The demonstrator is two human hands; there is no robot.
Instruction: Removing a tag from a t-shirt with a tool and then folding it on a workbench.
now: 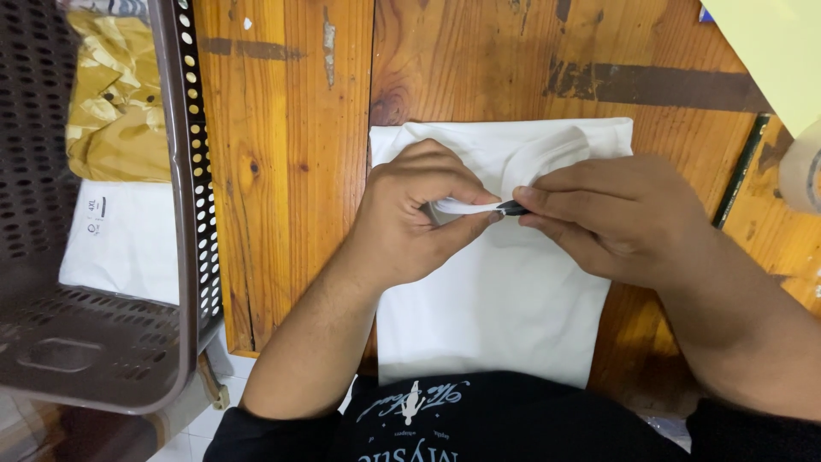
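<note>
Your left hand (pixel 410 218) and right hand (pixel 611 214) meet over a folded white garment (pixel 496 316) that lies flat on the wooden counter (pixel 291 154). The left hand is closed, its thumb and fingers pinching a raised fold of white cloth (pixel 466 206) at the garment's upper middle. The right hand is closed too, fingertips gripping a small dark object (pixel 513 208) pressed against that same fold; what the object is cannot be told, as your fingers hide most of it. The two hands almost touch at the pinch point.

The garment sits squarely before you, its near edge at the counter's front edge just above your dark printed shirt (pixel 453 423), its collar end pointing away from you. Both forearms rest across its lower corners.

To your left, well apart from the garment, a brown perforated plastic basket (pixel 184 214) stands at the counter's edge; through its wall show a gold-coloured garment (pixel 115 94) and a white packet (pixel 120 239) below it. At the far right lie a dark thin stick (pixel 740 171), a pale yellow sheet (pixel 778 51) and the edge of a roll of tape (pixel 802 167).
</note>
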